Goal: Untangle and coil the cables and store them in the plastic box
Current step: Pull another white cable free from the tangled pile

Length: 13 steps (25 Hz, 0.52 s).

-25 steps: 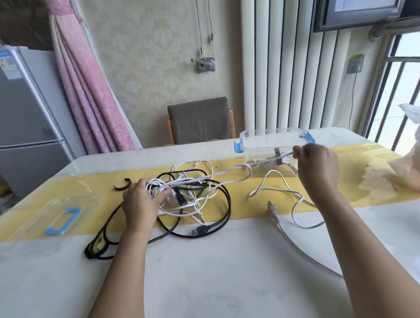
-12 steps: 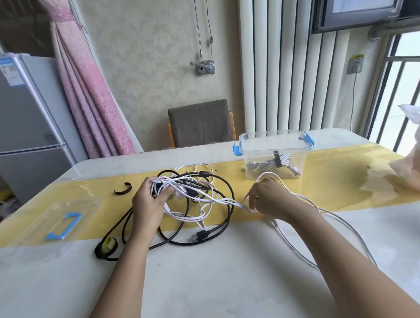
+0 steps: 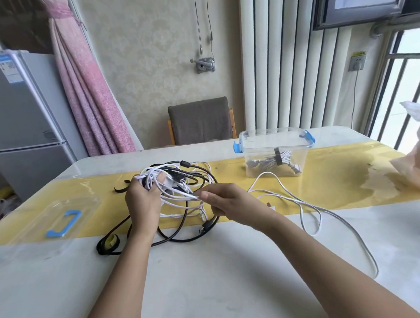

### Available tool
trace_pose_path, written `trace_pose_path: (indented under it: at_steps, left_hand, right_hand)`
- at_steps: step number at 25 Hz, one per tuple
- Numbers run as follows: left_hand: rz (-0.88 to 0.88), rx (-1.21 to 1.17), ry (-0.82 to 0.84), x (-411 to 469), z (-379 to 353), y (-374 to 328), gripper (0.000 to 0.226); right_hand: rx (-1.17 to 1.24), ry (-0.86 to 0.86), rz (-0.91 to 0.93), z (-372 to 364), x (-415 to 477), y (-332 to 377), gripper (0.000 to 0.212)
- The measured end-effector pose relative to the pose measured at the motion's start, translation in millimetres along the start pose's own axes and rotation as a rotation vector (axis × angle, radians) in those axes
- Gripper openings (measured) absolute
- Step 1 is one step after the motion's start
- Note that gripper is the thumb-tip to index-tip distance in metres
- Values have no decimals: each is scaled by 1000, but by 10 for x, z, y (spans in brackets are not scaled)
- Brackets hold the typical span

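A tangle of white cables (image 3: pixel 179 195) and black cables (image 3: pixel 183 233) lies on the table's yellow runner. My left hand (image 3: pixel 143 199) grips a bunch of white loops at the tangle's left side. My right hand (image 3: pixel 222 201) pinches a white cable strand just right of the tangle. From there a loose white cable (image 3: pixel 313 207) trails right across the table towards its near right edge. The clear plastic box (image 3: pixel 251 143) with blue clips stands further back to the right, with a strapped cable bundle (image 3: pixel 275 162) inside.
The box's clear lid (image 3: pixel 63 221) with a blue handle lies at the left. A black strap (image 3: pixel 120 188) lies behind my left hand, and a yellow-and-black strap (image 3: pixel 109 243) sits at the black cable's end. A plastic bag (image 3: pixel 416 166) sits far right; a chair (image 3: pixel 200 122) stands behind the table.
My right hand moved left from beside the box to the tangle, sliding along the white cable. The freed cable now trails out to the right. My left hand lifted the white loops slightly.
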<state>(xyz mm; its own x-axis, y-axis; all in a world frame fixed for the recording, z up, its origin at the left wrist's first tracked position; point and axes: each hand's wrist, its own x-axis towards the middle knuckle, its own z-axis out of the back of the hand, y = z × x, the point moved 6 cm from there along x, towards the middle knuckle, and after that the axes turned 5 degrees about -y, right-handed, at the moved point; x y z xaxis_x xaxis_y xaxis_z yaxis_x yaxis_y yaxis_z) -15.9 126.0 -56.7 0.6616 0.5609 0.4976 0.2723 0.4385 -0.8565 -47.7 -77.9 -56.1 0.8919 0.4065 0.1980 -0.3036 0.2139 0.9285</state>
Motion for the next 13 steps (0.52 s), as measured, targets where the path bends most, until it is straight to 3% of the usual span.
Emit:
trace_pose_path:
  at_steps: [3,6,10,13]
  left_hand:
    - [-14,26,10,-1,11,-64,24]
    - [13,-22,-50,13,67,-28,21]
    - [201,-252,-248,138,207,165,14]
    - [260,-346,-296,177,250,219,10]
  right_hand:
    - [130,47,-24,61,-16,34,22]
    - [82,155,-164,275,-79,-122,19]
    - [-522,174,-211,441,-113,-361,20]
    - [-666,-106,-55,367,-9,-305,17]
